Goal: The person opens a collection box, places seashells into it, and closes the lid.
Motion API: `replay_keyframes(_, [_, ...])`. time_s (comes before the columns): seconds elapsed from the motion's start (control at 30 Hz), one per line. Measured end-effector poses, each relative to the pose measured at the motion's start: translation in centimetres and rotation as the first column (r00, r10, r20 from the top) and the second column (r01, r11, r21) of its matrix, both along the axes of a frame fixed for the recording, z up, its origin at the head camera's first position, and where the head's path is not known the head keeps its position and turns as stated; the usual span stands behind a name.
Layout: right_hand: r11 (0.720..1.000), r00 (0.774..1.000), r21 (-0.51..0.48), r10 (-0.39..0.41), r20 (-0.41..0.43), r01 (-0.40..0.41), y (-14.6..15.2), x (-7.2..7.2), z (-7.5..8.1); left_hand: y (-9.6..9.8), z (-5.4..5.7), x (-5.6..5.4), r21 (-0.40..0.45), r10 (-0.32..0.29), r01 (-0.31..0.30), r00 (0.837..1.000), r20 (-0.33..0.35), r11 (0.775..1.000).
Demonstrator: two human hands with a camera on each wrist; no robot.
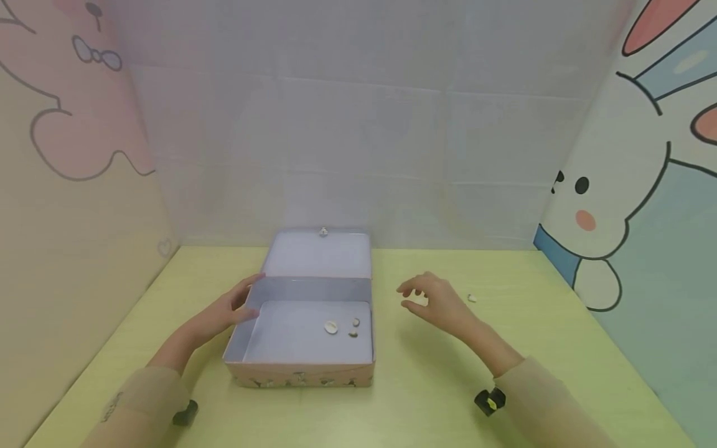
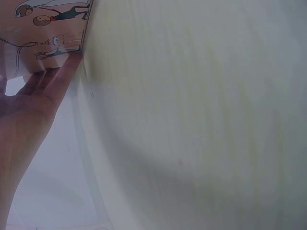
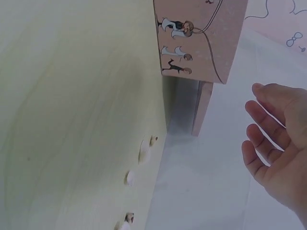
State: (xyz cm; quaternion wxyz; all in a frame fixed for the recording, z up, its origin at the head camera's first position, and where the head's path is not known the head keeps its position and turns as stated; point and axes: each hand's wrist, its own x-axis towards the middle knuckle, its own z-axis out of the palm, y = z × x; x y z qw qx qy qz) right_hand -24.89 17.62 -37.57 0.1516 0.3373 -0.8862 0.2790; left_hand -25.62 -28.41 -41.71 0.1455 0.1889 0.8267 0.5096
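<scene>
A pink tin box (image 1: 299,373) stands on the table with its hinged lid (image 1: 316,254) laid back. Three small seashells, among them a pale oval one (image 1: 331,327), lie in the right part of its pale inside. My left hand (image 1: 226,309) holds the box's left wall, thumb at the rim and fingers along the printed outer side (image 2: 53,36). To the right of the box my right hand (image 1: 442,305) hovers above the table, its fingers loosely bent and nothing in them. Several shells lie on the table near it, including a white one (image 3: 144,152); the head view shows one small shell (image 1: 472,298) beyond the wrist.
The yellowish wood-grain table (image 1: 437,398) ends at a pale sheet wall (image 1: 358,137) behind. Side panels with cartoon animals, one a white rabbit (image 1: 610,180), bound it left and right. A small metal clasp (image 1: 323,231) sits on the lid's far edge.
</scene>
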Motion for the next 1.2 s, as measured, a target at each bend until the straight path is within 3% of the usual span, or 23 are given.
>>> replay_keyframes(0.53, [0.999,0.999,0.035,-0.035,-0.028,0.036,5.0,-1.5,-2.6,-0.1,0.0,0.0,-0.013,0.005,-0.005,1.0,-0.007,1.0])
replay_keyframes(0.83, [0.985,0.987,0.141,-0.118,0.109,0.102,6.2,-2.0,-3.7,0.0,0.0,0.0,-0.005,0.003,-0.003,1.0,-0.001,1.0])
replay_keyframes(1.2, [0.966,0.973,0.256,-0.098,0.211,0.042,6.9,-2.9,-4.6,0.0,-0.3,-0.1,0.007,0.001,-0.001,1.0,-0.003,1.0])
